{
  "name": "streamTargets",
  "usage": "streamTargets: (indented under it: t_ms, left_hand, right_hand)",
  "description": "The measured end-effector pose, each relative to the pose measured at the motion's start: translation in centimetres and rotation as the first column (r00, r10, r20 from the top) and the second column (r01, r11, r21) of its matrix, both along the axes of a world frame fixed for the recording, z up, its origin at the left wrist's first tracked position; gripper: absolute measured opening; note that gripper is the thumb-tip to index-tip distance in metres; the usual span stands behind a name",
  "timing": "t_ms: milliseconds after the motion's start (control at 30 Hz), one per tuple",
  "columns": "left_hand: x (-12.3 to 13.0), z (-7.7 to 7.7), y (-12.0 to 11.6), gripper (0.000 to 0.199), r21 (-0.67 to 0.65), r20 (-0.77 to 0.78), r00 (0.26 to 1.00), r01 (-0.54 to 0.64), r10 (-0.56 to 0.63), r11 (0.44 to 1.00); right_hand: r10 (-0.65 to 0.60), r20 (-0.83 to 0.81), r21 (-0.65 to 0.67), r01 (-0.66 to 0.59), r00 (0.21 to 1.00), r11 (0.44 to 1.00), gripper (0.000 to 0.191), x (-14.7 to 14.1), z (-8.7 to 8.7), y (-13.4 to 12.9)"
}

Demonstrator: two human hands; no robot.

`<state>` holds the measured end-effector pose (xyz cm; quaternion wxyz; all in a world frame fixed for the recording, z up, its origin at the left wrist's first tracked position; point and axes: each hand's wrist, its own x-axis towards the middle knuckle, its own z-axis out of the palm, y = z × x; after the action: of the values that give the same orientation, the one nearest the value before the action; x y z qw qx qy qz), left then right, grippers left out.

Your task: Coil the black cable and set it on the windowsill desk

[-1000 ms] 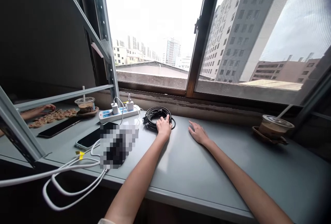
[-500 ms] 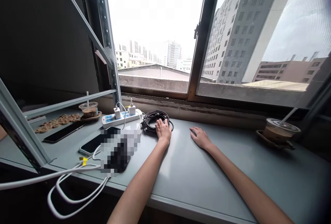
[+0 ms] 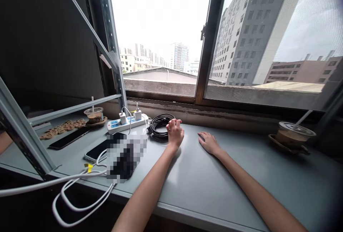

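Observation:
A coiled black cable point(image 3: 158, 126) lies on the grey table point(image 3: 203, 178) below the window. My left hand point(image 3: 175, 132) is at the coil's right edge with its fingers curled around the cable loops. My right hand point(image 3: 208, 142) rests flat on the table a little to the right, fingers apart, holding nothing.
A white power strip point(image 3: 125, 123) with two chargers sits left of the coil, with two phones point(image 3: 98, 149) and white cables point(image 3: 77, 189) near the table's front left. An iced drink point(image 3: 292, 135) stands far right, another drink point(image 3: 94, 115) and wooden pieces point(image 3: 60, 129) far left behind a metal frame point(image 3: 24, 135).
My left hand went from lying flat on the coil to curling its fingers around the coil's right edge. The right hand stayed flat. The view shifted slightly.

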<state>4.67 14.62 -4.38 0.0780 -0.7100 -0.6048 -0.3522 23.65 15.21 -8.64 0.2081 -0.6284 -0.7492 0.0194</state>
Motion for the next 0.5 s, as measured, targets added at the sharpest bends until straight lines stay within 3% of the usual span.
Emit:
streamTargets:
  t_ms: [133,267,500]
  left_hand:
    - [0.9,-0.1,-0.4,0.024,0.003,-0.07,0.981,0.183,-0.182,0.983]
    - [1.4,-0.3,-0.7,0.021,-0.048,-0.175,0.908,0.378,-0.381,0.924]
    - [1.7,-0.4,-0.9,0.021,-0.092,-0.224,0.861,0.448,-0.457,0.889]
  right_hand:
    - [0.0,0.005,0.01,0.0,1.0,1.0,0.034,0.0,-0.1,0.1]
    - [0.0,0.008,0.02,0.0,1.0,1.0,0.033,-0.1,-0.1,0.2]
    - [0.0,0.003,0.031,0.0,1.0,1.0,0.033,-0.3,0.0,0.1]
